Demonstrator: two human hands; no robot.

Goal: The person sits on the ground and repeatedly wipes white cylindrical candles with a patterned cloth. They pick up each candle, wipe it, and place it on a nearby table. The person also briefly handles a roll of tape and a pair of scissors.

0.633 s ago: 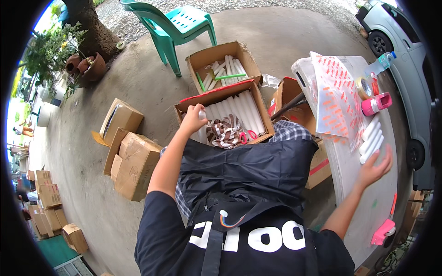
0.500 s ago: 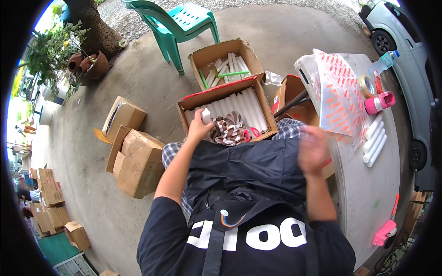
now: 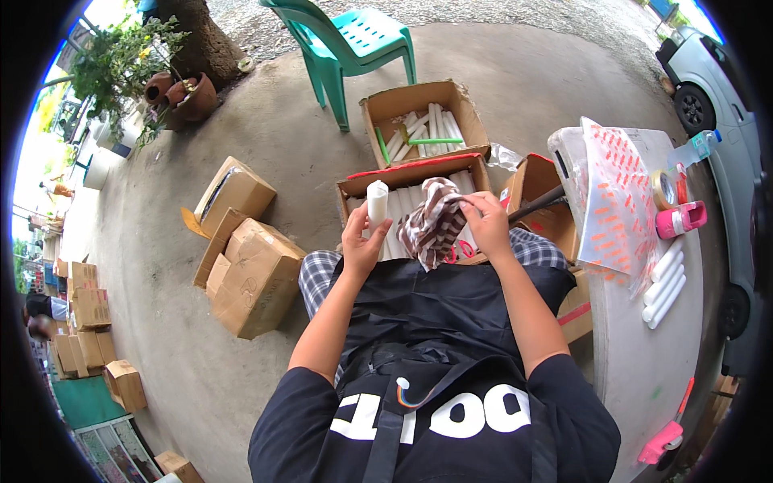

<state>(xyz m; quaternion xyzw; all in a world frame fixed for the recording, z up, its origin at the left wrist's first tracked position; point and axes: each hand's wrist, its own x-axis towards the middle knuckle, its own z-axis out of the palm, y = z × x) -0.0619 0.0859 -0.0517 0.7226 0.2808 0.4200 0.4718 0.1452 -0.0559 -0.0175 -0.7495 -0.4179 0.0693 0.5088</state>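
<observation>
My left hand (image 3: 360,244) is closed around a white candle (image 3: 377,201), held upright over the left part of an open cardboard box (image 3: 378,176) with a red rim. Rows of white candles (image 3: 398,233) lie in that box. In my right hand (image 3: 489,227) a brown-and-white striped cloth (image 3: 431,233) is pinched by its edge, lifted in a crumpled bunch beside the candle. Cloth and candle are a small distance apart. Below the cloth, pink-red scissor handles (image 3: 463,251) show at the box's near edge; the blades are hidden.
A second box (image 3: 475,121) behind holds candles and green sticks. On the right table (image 3: 644,362) are plastic sheeting (image 3: 616,201), several white candles (image 3: 665,294), a pink tape dispenser (image 3: 680,220) and a bottle (image 3: 694,150). Cardboard boxes (image 3: 262,282) stand left; a green chair (image 3: 362,40) stands beyond.
My right hand has come in from the right and lifted the striped cloth off the candles. My left hand has raised the candle, so more of it shows. The view has shifted slightly.
</observation>
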